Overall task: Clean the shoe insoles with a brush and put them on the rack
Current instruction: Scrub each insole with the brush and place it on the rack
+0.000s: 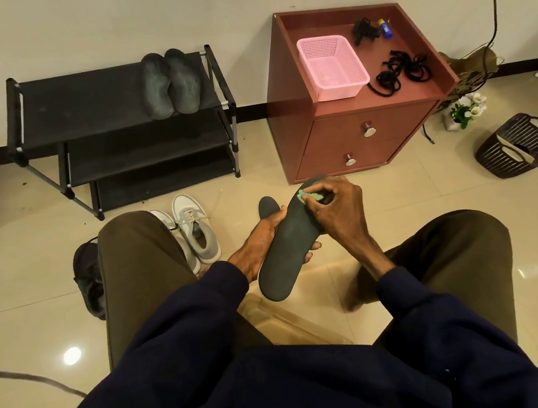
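Navy sleeves (207, 326) fill the bottom of my feed, with olive-trousered knees (133, 251) on either side. To the left of the red-brown cabinet (354, 141), against the same wall, stands the black rack (84, 103). Two dark insoles (170, 83) lie side by side on its top shelf, at the end nearest the cabinet.

In front of the cabinet's lower drawer, a black insole (286, 252) is held up off the floor, one end pointing at the cabinet. My left hand (258, 241) cradles it from beneath, thumb along one edge and fingertips curled round the other. My right hand (334, 210) pinches a small green brush (310, 196) and presses it on the insole's end nearest the cabinet.

A dark rounded shape (268, 205) pokes out behind the left thumb; it may be a second insole, though I can't tell from this angle.

Grey sneakers (194, 231) sit on the floor left of and in front of the cabinet, with a black shoe (87, 272) further left. On the cabinet's top are a pink basket (333, 67) and black laces (399, 70).
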The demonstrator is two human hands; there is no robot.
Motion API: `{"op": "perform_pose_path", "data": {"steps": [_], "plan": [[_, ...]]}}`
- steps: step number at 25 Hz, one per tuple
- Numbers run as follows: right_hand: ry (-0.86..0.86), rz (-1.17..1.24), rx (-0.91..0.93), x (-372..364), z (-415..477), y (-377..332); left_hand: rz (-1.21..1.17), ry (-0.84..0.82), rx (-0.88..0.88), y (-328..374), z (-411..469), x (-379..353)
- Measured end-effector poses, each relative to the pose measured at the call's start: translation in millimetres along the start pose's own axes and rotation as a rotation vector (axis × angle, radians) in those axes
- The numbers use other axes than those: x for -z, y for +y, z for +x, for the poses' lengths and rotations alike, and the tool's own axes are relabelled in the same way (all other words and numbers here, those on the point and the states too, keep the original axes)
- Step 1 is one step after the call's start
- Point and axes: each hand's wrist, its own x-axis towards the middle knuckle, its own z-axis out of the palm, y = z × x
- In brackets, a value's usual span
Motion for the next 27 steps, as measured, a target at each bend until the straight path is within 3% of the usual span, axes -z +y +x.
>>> {"op": "perform_pose_path", "data": {"steps": [3, 9, 22, 27], "plan": [[0.067, 0.031, -0.132, 11, 7, 9, 0.038, -0.117, 0.025, -2, 3, 5], [-0.037, 0.078, -0.068, 19, 16, 9, -0.002, -0.163, 0.019, 3, 5, 7], [-0.112, -0.114, 0.074, 11, 2, 3, 0.005, -0.022, -0.022, 2, 6, 11], [-0.063, -0.152, 0.089, 8, 5, 6, 0.014, -0.003, -0.019, 2, 7, 11]]}}
